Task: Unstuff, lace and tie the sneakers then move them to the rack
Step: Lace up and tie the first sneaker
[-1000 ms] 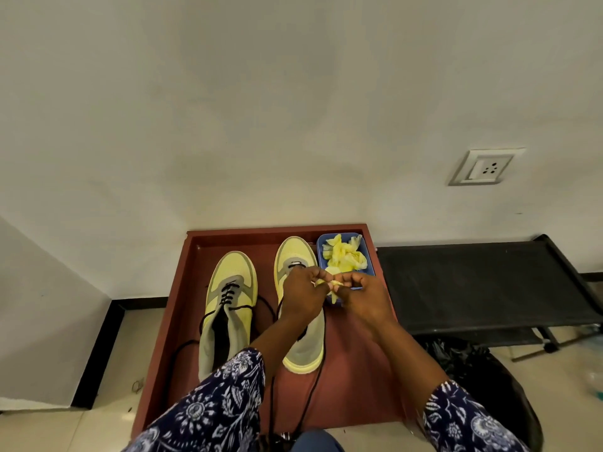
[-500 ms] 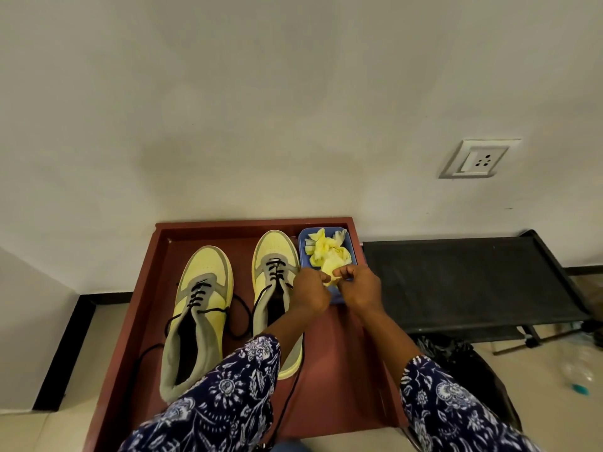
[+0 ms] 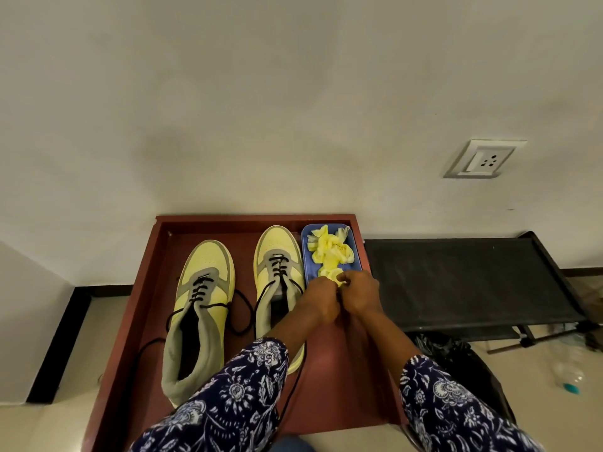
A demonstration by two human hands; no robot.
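Two yellow and grey sneakers stand side by side on a red-brown tray (image 3: 137,321). The left sneaker (image 3: 202,308) and the right sneaker (image 3: 277,272) both have black laces threaded partway, with loose ends trailing on the tray. Right of them a small blue tray (image 3: 306,249) holds crumpled yellow paper (image 3: 329,249). My left hand (image 3: 321,298) and my right hand (image 3: 360,293) meet at the near end of the blue tray, and together they pinch a wad of the yellow paper (image 3: 336,277).
A low black rack (image 3: 463,282) stands right of the red-brown tray against the white wall. A wall socket (image 3: 483,159) sits above it. A black bag (image 3: 456,357) lies under the rack's near edge, and a clear bottle (image 3: 569,375) lies on the floor at the right.
Both hands have moved right from above the right sneaker to the blue tray, still pinching the yellow paper. The right sneaker's laces and tongue have come into sight.
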